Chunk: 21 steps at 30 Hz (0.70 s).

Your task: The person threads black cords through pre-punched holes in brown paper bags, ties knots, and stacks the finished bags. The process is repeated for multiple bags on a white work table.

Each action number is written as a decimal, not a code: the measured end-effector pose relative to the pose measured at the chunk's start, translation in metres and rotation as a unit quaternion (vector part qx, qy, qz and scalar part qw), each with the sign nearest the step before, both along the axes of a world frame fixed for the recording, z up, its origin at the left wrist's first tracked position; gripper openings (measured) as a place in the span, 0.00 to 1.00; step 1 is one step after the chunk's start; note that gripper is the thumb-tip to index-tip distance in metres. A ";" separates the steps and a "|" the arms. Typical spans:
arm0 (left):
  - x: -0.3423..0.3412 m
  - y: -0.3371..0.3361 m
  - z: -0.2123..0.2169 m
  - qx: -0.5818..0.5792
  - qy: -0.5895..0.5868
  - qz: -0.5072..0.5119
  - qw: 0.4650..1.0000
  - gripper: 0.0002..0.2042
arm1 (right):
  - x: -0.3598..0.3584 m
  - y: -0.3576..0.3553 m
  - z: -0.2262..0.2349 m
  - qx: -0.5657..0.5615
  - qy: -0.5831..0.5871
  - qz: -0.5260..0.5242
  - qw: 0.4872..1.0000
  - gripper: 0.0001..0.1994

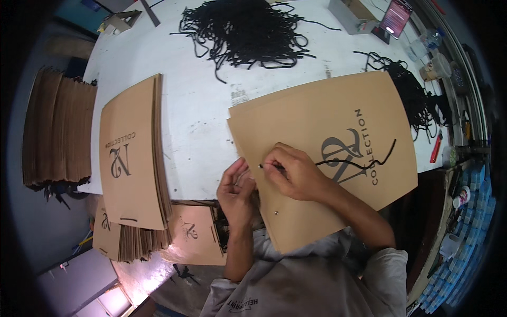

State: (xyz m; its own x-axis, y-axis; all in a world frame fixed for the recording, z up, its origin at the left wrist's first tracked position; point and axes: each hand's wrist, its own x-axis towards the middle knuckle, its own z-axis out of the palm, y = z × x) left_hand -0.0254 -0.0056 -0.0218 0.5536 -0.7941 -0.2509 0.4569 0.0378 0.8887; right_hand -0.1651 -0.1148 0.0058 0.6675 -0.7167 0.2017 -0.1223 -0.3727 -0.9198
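a white worktable carries a heap of black cords and a stack of flat brown bags; on a flat brown paper bag, the right hand pinches a black cord, the left hand grips the bag's edge.

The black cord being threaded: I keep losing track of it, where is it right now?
In the head view the black cord lies right of centre across the flat brown paper bag, its tip pinched in the right hand, beside the left hand.
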 end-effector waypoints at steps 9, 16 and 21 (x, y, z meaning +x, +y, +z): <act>0.012 -0.003 0.004 0.001 0.003 -0.109 0.994 0.20 | 0.005 0.000 -0.006 -0.041 -0.012 -0.034 0.999 0.04; 0.015 -0.002 -0.010 -0.039 0.010 -0.105 0.994 0.19 | 0.004 0.004 -0.009 -0.055 -0.029 -0.056 0.996 0.04; 0.017 0.002 -0.019 -0.048 -0.005 -0.114 0.992 0.20 | 0.003 0.008 -0.013 -0.070 -0.023 -0.065 0.995 0.01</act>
State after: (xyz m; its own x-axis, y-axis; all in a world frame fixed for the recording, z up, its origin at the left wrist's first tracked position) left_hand -0.0089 -0.0034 -0.0408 0.3581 -0.9192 -0.1640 0.4548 0.0183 0.8904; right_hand -0.1616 -0.1064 -0.0075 0.5585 -0.7592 0.3342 -0.1364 -0.4815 -0.8658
